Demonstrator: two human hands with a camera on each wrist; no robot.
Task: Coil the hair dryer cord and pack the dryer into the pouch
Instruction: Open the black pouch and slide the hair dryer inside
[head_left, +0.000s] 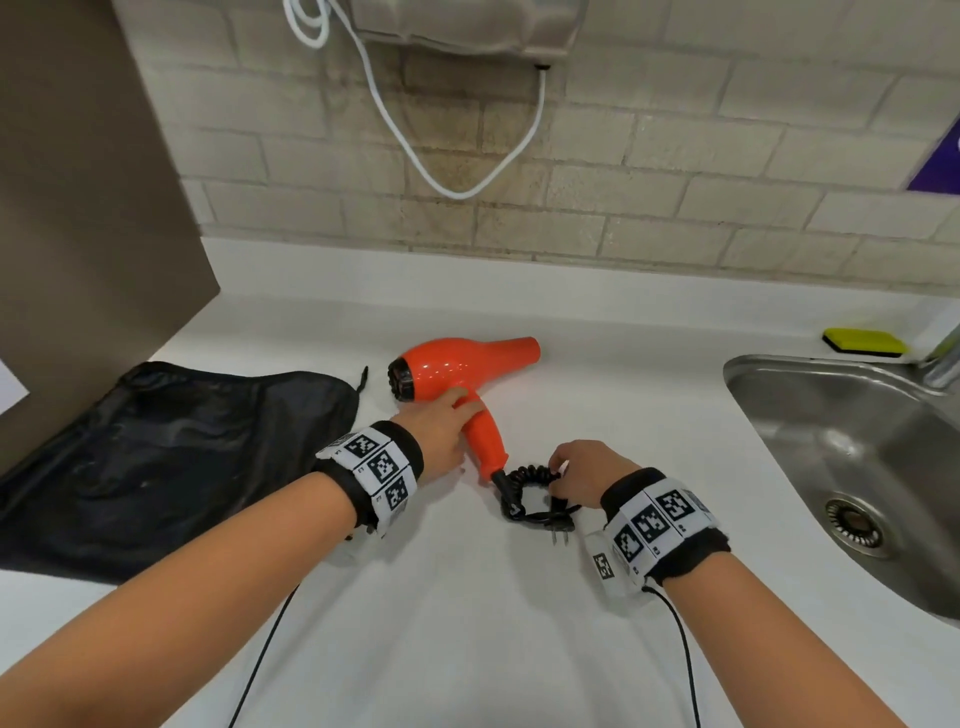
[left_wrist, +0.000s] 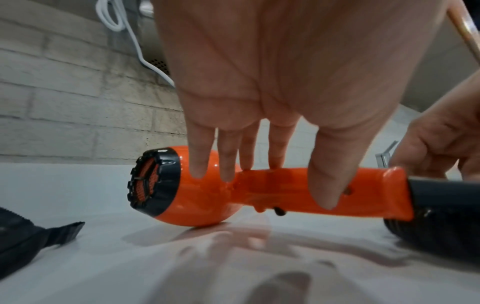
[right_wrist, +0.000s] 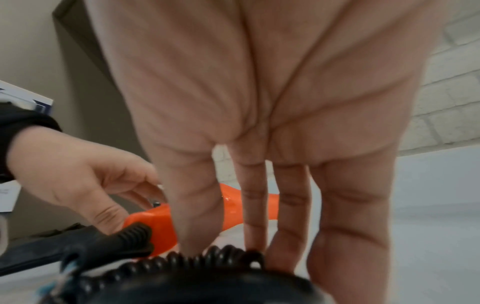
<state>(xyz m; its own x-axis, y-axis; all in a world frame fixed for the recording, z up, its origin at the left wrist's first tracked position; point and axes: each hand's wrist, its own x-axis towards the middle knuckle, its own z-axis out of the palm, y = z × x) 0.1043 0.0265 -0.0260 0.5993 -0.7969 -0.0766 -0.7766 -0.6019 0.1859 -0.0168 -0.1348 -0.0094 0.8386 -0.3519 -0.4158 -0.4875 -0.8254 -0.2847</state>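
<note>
Head view: glossy orange plastic hair dryer (head_left: 457, 371) lies on its side on the white table (head_left: 467, 597), nozzle pointing right toward the steel sink (head_left: 831, 441). Left hand (head_left: 441, 431) rests on the handle where it meets the body, probably to pin the dryer so it doesn't skid during cord work. Right hand (head_left: 582, 473) is on the black spiral cord (head_left: 530, 491), which sits bunched in a small loop at the handle base, plug (head_left: 561, 530) lying beside it. Flat black fabric pouch (head_left: 171, 457) lies to the left, near the dryer but apart from it, nothing in it yet.

Left wrist view: left fingers (left_wrist: 198, 156) extended, fingertips touching the orange body, thumb across the handle; pressing, not clamped round it.

Right wrist view: right fingers (right_wrist: 253, 205) reach down into the coils; looks like a light grip gathering them, but the cord hides the tips, so I can't tell for sure. Coiling looks nearly done; packing not started.
</note>
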